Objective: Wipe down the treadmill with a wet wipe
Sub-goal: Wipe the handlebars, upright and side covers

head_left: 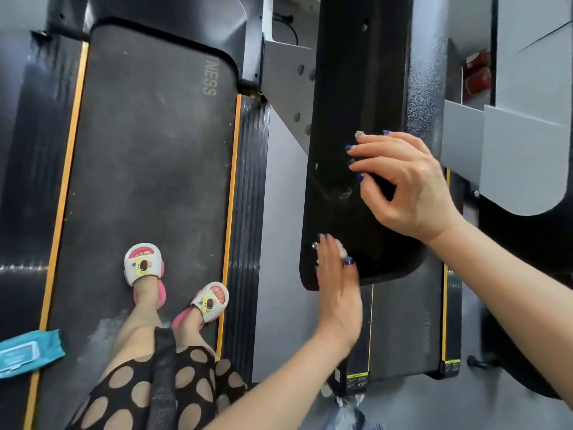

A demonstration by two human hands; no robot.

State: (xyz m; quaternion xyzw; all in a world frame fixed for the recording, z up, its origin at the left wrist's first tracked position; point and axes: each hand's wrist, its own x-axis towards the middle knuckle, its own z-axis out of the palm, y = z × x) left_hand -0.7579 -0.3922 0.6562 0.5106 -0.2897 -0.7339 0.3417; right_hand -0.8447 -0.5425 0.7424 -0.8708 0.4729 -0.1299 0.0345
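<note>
On the near end of the treadmill's black armrest panel (pixel 356 150), my left hand (pixel 338 293) presses a wet wipe (pixel 342 250) flat-fingered. My right hand (pixel 409 184), loosely curled and holding nothing, steadies the panel's far part.

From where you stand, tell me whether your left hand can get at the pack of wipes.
Probably yes. The left hand is pressing a wipe on the black armrest, and the pack of wipes lies uncovered on the treadmill's left side, though it must reach across your legs.

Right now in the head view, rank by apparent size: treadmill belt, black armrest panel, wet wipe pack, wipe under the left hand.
1. treadmill belt
2. black armrest panel, nearer the camera
3. wet wipe pack, cut off by the frame
4. wipe, mostly hidden
</note>
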